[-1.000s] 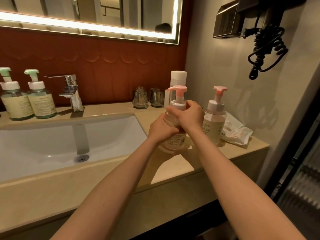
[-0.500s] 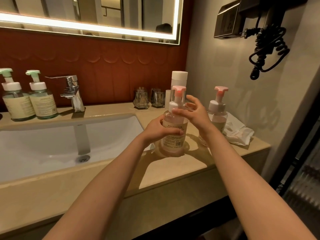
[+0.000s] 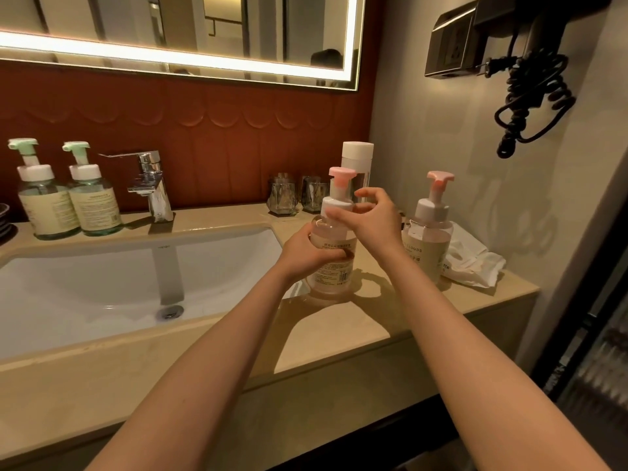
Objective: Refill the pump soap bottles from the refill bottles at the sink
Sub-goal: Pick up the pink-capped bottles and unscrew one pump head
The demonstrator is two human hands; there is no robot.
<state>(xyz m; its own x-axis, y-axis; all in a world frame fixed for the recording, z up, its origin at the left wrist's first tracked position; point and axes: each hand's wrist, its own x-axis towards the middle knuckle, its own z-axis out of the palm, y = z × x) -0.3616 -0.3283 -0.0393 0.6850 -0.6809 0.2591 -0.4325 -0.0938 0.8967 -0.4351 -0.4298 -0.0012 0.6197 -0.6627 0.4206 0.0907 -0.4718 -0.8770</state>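
Clear round pump bottle with pink pump head [image 3: 334, 277] upright on beige stone surface [image 3: 339, 334], just right of white sink basin [image 3: 102, 283]. Left hand [image 3: 304, 254]: grip curled round bottle's body. Right hand [image 3: 372, 222] at bottle's white collar: grip spread, fingers loose, one fingertip touching collar's front. Tall clear bottle with white cap [image 3: 357, 158] directly behind. Second clear pink-pump bottle [image 3: 430, 232] near on right, beside crumpled white cloth [image 3: 472, 263]. Two green-pump bottles [image 3: 91, 198] left of chrome tap [image 3: 151, 185].
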